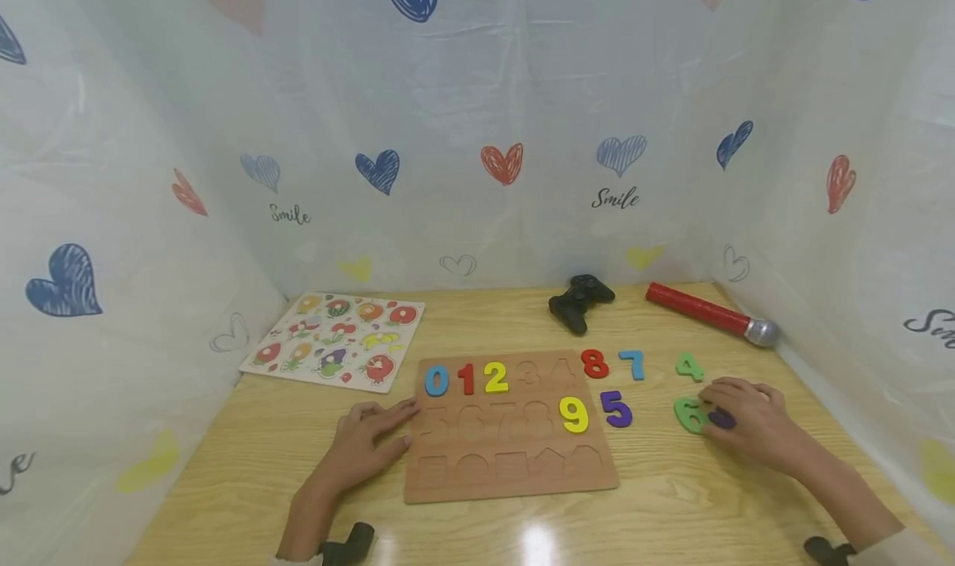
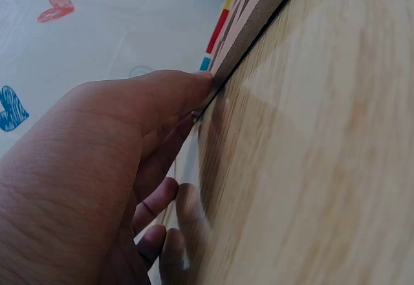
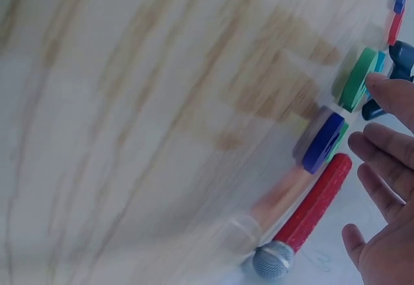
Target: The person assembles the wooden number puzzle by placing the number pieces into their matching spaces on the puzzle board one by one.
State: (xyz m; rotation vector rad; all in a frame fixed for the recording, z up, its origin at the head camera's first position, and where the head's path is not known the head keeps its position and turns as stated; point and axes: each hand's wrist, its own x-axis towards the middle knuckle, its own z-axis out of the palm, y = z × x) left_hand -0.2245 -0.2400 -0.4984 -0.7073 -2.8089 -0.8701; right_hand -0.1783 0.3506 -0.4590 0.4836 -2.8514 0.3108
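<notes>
While the left hand (image 1: 366, 442), fingers extended, touches the left edge of the board (image 1: 515, 490), the right hand (image 1: 753, 425), loosely spread by the green 6 (image 1: 681, 415) and purple piece (image 1: 721, 418) near the tabletop's (image 1: 828, 475) right edge, should ideally pinch 1 by its sides.

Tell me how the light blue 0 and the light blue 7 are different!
The light blue number 0 is a closed ring; the light blue number 7 is angular and open. The 0 lies on the brown rectangular board, but the 7 lies on the pale wood-grain table. Both are light blue.
</notes>
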